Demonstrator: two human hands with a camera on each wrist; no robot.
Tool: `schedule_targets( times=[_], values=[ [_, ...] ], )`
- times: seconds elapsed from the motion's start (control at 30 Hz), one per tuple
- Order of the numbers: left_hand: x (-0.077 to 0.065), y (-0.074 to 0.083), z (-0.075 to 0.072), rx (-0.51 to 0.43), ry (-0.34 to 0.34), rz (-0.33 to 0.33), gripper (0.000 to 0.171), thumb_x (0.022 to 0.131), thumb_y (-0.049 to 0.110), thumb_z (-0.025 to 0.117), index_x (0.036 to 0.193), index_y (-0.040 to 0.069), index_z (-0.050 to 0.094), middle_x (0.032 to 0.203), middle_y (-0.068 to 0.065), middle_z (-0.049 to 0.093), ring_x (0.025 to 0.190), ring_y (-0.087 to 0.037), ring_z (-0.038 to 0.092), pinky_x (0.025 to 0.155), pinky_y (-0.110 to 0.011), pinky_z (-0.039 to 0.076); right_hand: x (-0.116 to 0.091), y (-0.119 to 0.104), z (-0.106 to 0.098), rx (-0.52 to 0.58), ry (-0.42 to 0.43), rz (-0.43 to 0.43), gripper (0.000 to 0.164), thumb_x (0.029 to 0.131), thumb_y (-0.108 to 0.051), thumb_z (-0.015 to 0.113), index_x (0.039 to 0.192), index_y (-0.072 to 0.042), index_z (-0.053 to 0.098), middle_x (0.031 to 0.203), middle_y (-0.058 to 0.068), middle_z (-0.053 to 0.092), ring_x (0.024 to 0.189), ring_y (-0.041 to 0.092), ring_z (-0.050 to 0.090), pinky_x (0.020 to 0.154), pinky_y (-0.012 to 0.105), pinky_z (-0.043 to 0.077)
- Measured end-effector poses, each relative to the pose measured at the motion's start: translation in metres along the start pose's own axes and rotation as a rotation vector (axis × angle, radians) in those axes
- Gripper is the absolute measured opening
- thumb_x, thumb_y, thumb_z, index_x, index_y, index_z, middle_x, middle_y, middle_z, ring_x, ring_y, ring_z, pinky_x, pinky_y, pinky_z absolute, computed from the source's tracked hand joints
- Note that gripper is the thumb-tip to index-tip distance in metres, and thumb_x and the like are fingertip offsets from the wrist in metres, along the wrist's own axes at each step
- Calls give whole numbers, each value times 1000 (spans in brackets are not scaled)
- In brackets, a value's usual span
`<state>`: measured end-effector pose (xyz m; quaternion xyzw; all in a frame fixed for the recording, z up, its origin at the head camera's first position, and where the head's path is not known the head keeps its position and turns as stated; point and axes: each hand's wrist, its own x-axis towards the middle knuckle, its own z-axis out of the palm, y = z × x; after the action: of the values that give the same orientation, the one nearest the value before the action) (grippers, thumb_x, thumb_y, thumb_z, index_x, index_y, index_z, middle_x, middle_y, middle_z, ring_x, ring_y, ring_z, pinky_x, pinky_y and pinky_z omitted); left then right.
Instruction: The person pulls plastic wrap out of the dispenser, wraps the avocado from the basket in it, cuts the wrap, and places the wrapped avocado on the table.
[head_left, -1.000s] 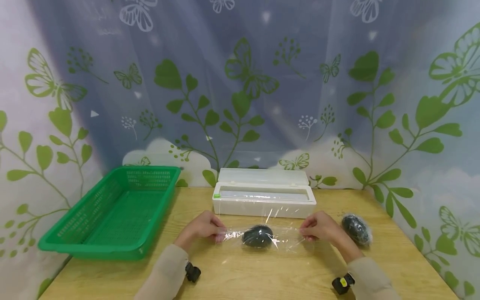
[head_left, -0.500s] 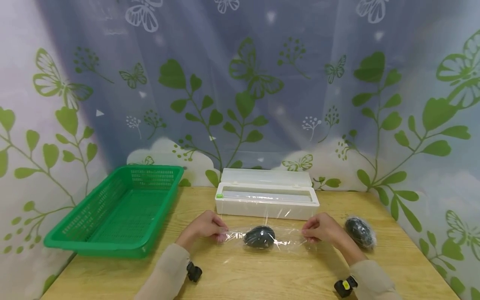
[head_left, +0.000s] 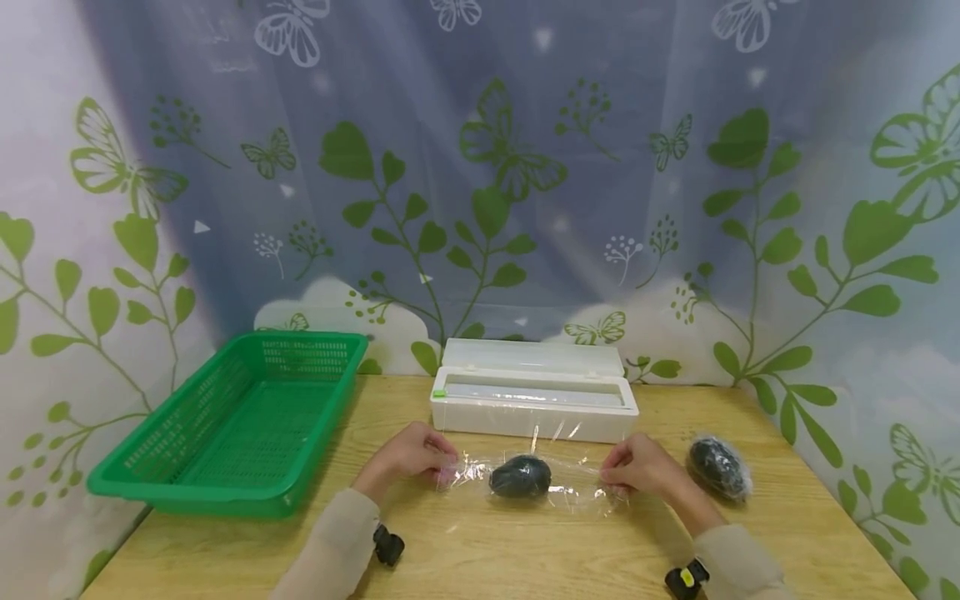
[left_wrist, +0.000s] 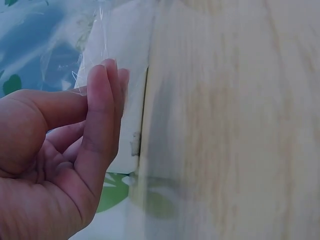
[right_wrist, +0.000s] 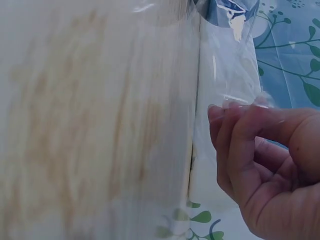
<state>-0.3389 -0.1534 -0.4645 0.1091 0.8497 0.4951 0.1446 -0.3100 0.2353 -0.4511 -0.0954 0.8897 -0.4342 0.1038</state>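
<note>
A dark, smooth oval fruit that looks like an avocado [head_left: 521, 477] lies on the table, under or against a sheet of clear plastic wrap [head_left: 577, 492]. The left hand [head_left: 417, 452] pinches the wrap's left side between thumb and fingertips. In the left wrist view, the left hand [left_wrist: 75, 135] has the film rising from its fingertips. On the other side, the right hand [head_left: 637, 465] pinches the wrap's right part, and the right wrist view shows film at the right hand's [right_wrist: 265, 155] thumb and fingers. Glare partly hides where the film touches the fruit.
Behind the hands stands a white wrap dispenser box [head_left: 532, 420], its lid raised. A second dark oval fruit wrapped in film [head_left: 718, 468] lies right of the right hand. On the left is a green plastic basket [head_left: 217, 500]. A patterned curtain [head_left: 420, 167] closes off the back.
The right hand has shifted slightly left and down, and the wrap between the hands looks a little slacker. The left hand keeps its hold in nearly the same spot.
</note>
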Motion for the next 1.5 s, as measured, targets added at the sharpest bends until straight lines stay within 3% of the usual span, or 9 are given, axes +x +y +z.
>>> schedule_targets(
  times=[0.17, 0.4, 0.63, 0.93, 1.1, 1.27, 1.5],
  values=[
    [-2, 1, -7, -61, -68, -4, 17, 97, 3, 68, 110, -8, 72, 86, -9, 77, 67, -9, 67, 65, -25, 60, -1, 0, 2, 29, -21, -19, 9, 93, 1, 70, 88, 9, 70, 69, 6, 70, 57, 8, 61, 52, 20, 53],
    [-5, 5, -17, -33, -147, 58, 28, 95, 8, 72, 117, -10, 68, 92, -13, 77, 69, -12, 67, 70, -31, 63, -2, -2, 1, -4, -5, -12, 9, 92, 0, 71, 86, 6, 71, 68, 4, 68, 59, 8, 61, 53, 20, 51],
    [-7, 5, -25, -33, -130, 67, 34, 94, 8, 74, 119, -12, 66, 94, -15, 77, 69, -12, 67, 71, -32, 64, -3, -4, 2, 3, -18, -19, 9, 92, 0, 71, 86, 7, 70, 66, 3, 67, 58, 9, 60, 53, 21, 51],
    [-9, 15, -33, 86, -123, 232, 36, 89, 6, 76, 119, -13, 66, 99, -21, 75, 80, -13, 69, 72, -34, 63, -3, -8, -1, -27, -17, -15, 10, 91, -2, 74, 86, 6, 71, 66, 3, 68, 58, 8, 60, 55, 23, 52],
    [-8, 17, -34, 113, -139, 221, 35, 88, 4, 78, 118, -12, 67, 100, -21, 75, 84, -16, 69, 74, -35, 62, -3, -6, 0, 6, -44, -33, 10, 90, 1, 73, 85, 9, 70, 65, 1, 67, 58, 8, 60, 54, 20, 51],
    [-8, 14, -35, 82, -154, 195, 36, 86, -1, 77, 118, -14, 65, 101, -25, 74, 83, -16, 69, 74, -34, 62, -4, -5, 1, 24, -63, -53, 11, 90, 1, 72, 85, 10, 69, 64, 1, 66, 57, 7, 58, 53, 19, 49],
    [-5, 9, -28, 139, -125, 266, 23, 82, 0, 81, 99, -11, 71, 81, -9, 67, 74, -11, 57, 66, -22, 51, -4, -4, 2, 26, -69, -43, 10, 90, 1, 71, 86, 11, 70, 64, 0, 65, 57, 7, 58, 53, 18, 50]
  ],
)
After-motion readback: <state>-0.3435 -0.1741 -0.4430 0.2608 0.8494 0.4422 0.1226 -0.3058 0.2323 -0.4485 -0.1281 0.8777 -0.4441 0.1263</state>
